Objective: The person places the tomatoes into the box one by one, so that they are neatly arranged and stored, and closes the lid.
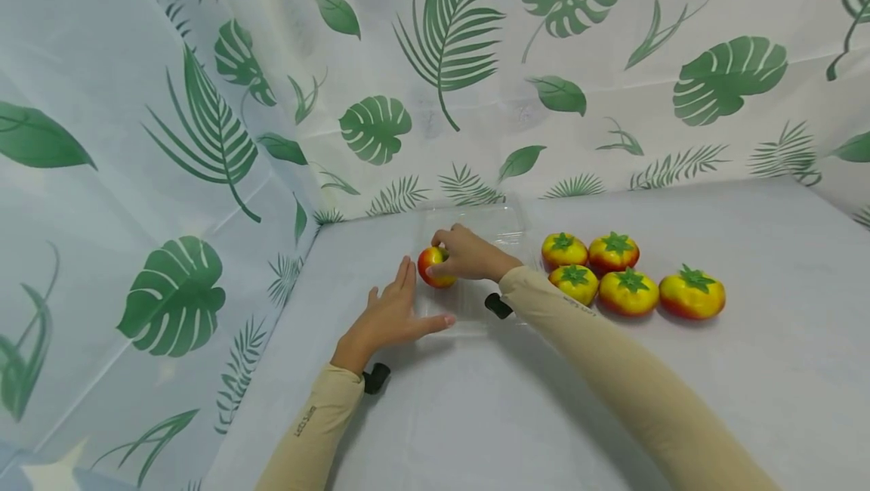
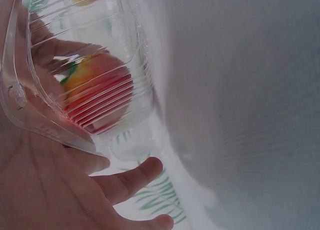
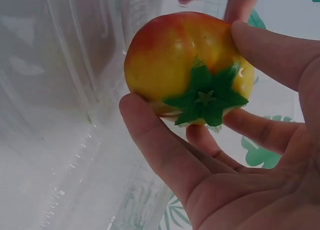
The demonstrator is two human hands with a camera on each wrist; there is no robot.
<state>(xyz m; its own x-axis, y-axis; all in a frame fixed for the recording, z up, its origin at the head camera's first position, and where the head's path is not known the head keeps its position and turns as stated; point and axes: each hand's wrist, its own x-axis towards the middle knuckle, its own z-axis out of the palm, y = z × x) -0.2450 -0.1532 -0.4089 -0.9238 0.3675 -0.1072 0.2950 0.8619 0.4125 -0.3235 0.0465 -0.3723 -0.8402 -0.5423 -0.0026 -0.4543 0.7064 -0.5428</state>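
Observation:
My right hand pinches a yellow-red toy tomato with a green star-shaped leaf cap, fingers and thumb round its sides. In the head view this toy tomato is over the left part of a clear plastic clamshell box. From the left wrist, its red side shows through the box's ribbed wall. Spread along the box's left side is my left hand, its fingers fairly straight and its thumb reaching across the near edge.
Several more toy tomatoes are grouped on the white-covered table, right of the box. Behind the box rises a white cloth backdrop with green leaf prints, and another leaf-print cloth stands at the left.

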